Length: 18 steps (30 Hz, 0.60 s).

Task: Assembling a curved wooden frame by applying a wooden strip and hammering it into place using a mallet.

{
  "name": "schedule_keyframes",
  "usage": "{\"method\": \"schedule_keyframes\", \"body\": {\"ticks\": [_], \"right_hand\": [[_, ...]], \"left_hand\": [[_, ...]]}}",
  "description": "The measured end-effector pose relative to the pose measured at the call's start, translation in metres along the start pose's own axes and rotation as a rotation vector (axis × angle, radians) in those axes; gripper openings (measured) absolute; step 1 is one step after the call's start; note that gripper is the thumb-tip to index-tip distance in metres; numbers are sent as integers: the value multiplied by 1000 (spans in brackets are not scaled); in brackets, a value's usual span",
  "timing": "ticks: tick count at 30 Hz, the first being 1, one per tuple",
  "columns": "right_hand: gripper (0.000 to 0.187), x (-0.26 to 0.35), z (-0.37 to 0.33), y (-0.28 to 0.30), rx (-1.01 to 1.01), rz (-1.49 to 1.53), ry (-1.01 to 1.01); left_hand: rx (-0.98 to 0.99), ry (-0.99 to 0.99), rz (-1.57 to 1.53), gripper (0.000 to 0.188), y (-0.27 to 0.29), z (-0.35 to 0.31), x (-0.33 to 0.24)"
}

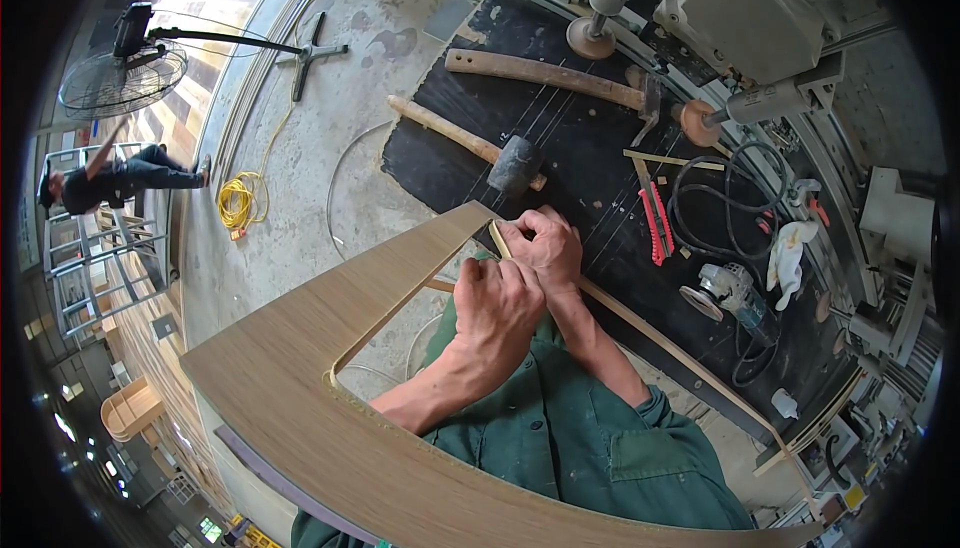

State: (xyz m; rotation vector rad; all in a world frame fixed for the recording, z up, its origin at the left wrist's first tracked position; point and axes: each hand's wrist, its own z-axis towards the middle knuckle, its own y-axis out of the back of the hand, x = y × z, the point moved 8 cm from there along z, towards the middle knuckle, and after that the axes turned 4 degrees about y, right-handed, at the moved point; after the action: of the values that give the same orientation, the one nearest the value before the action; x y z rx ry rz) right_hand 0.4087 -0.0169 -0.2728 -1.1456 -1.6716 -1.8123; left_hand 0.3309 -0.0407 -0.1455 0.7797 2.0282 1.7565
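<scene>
Panel (330, 298), twelve o'clock: likely fitting
My right hand (547, 248): pinching strip (499, 240)
Left hand (497, 310): curled, hold unclear
Next: perhaps press

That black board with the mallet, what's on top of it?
On the black board I see a mallet, a longer wooden-handled tool, a red cutter and a grinder. The right hand covers part, so I can't tell what's there.

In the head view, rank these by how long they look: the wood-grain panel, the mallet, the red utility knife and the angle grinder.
1. Wood-grain panel, by far, though it is nearest the camera
2. Mallet
3. Red utility knife and angle grinder: too alike in length to rank
</scene>
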Motion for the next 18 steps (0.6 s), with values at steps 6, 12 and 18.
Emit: {"method": "schedule_keyframes", "body": {"ticks": [6,12,18], "right_hand": [[29,-2,2,-2,43,34,-82],[31,-3,2,-3,46,-39,-101],[32,-4,3,-4,67,-69,-71]], "left_hand": [[4,14,24,17,-3,2,4],[39,-26,25,16,-7,0,0],[35,-10,-46,20,-13,3,1]]}}
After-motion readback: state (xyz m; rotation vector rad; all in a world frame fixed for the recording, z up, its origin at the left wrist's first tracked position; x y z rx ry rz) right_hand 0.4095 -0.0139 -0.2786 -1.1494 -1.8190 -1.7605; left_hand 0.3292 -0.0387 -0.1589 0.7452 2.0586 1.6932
